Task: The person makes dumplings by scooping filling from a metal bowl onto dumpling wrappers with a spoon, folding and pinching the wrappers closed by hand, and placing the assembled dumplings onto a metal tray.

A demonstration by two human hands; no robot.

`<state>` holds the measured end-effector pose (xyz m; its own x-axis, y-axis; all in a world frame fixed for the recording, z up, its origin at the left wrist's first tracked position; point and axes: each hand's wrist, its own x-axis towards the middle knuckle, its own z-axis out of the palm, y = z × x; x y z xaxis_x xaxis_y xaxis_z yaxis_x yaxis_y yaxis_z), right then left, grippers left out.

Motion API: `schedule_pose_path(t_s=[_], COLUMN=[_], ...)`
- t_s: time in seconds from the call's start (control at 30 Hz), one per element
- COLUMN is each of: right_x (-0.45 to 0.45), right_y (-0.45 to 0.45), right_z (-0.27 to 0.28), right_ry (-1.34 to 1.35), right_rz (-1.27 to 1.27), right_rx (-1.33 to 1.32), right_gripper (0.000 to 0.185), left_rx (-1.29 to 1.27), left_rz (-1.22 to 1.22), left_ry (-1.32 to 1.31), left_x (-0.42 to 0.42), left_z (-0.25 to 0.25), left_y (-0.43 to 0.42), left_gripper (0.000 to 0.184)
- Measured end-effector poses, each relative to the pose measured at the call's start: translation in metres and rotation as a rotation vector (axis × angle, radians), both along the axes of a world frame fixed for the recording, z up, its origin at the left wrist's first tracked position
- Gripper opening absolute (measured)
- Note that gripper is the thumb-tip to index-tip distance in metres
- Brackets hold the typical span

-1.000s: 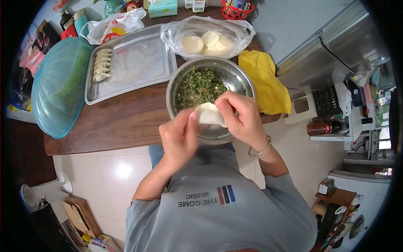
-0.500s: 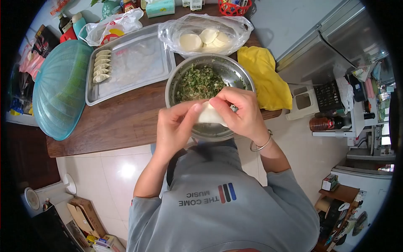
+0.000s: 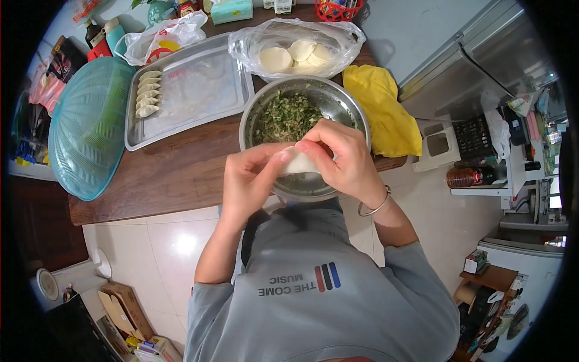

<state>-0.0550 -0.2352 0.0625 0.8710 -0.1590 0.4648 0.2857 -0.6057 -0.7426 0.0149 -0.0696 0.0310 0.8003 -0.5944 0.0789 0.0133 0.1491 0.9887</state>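
Observation:
A pale folded dumpling (image 3: pixel 301 164) is held between both hands, over the near part of a steel bowl (image 3: pixel 246 130). My left hand (image 3: pixel 250 181) pinches its left end between thumb and fingers. My right hand (image 3: pixel 344 158), with a bangle at the wrist, presses the top edge of the dough near its middle. Chopped green filling (image 3: pixel 286 117) lies in the bowl. Several finished dumplings (image 3: pixel 148 95) stand in a column at the left side of a metal tray (image 3: pixel 199 96). Round wrappers (image 3: pixel 275 60) lie in a clear plastic bag (image 3: pixel 344 37) behind the bowl.
A blue-green mesh cover (image 3: pixel 90 130) stands on the wooden table (image 3: pixel 169 175) at the left. A yellow cloth (image 3: pixel 383 111) lies right of the bowl. At the back are a white plastic bag (image 3: pixel 190 29), a tissue pack (image 3: pixel 231 10) and a red basket (image 3: pixel 339 11).
My right hand has shifted slightly left along the dumpling's edge, and both hands have come closer together. The dough's top edge is now more covered by the fingers.

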Motion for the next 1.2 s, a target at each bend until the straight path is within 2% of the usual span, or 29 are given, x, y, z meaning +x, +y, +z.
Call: schedule_pose_path(t_s=[0.2, 0.27, 0.43, 0.5, 0.57, 0.63, 0.7, 0.77, 0.9, 1.03, 1.1, 1.13, 1.2], right_x=[-0.002, -0.001, -0.002, -0.003, -0.002, -0.001, -0.001, -0.003, -0.009, -0.008, -0.007, -0.006, -0.006], right_y=[0.000, -0.001, 0.001, 0.001, -0.002, -0.002, -0.001, -0.001, -0.002, -0.001, -0.002, -0.002, -0.002], right_z=[0.002, -0.001, -0.004, -0.002, -0.003, -0.005, -0.006, -0.006, -0.001, -0.003, -0.005, -0.007, -0.009], right_ry=[0.052, 0.062, 0.037, 0.062, 0.022, 0.003, -0.016, 0.068, 0.138, 0.074, 0.053, 0.028, 0.003], right_rz=[0.041, 0.055, 0.008, 0.017, 0.048, 0.052, 0.056, 0.012, -0.017, 0.022, 0.008, -0.011, -0.027], right_rx=[0.017, 0.107, 0.119, 0.145, 0.025, 0.023, 0.020, 0.156, 0.068, 0.041, -0.019, -0.012, -0.004], right_gripper=[0.013, 0.012, 0.014, 0.014, 0.014, 0.014, 0.014, 0.015, 0.016, 0.015, 0.015, 0.014, 0.013], left_rx=[0.191, 0.169, 0.183, 0.145, 0.110, 0.076, 0.240, 0.230, 0.163, 0.188, 0.036, 0.036, -0.099], left_rz=[0.008, 0.062, 0.167, 0.080, 0.058, 0.039, -0.124, -0.129, -0.082, -0.098, -0.079, -0.080, -0.215], left_ry=[-0.191, -0.231, -0.304, -0.194, -0.117, -0.039, -0.148, -0.129, -0.188, -0.284, 0.066, 0.065, 0.426], left_x=[0.004, 0.001, 0.000, 0.002, 0.003, 0.007, 0.015, 0.016, 0.014, 0.012, 0.005, 0.003, -0.001], left_z=[0.004, 0.002, 0.003, 0.004, 0.004, 0.004, 0.006, 0.013, 0.014, 0.006, 0.008, 0.011, 0.015], left_y=[0.007, 0.004, 0.005, 0.003, -0.002, -0.002, 0.006, 0.007, 0.002, 0.000, -0.003, -0.004, -0.005], left_gripper=[0.014, 0.013, 0.013, 0.013, 0.013, 0.014, 0.013, 0.013, 0.014, 0.016, 0.027, 0.027, 0.037])
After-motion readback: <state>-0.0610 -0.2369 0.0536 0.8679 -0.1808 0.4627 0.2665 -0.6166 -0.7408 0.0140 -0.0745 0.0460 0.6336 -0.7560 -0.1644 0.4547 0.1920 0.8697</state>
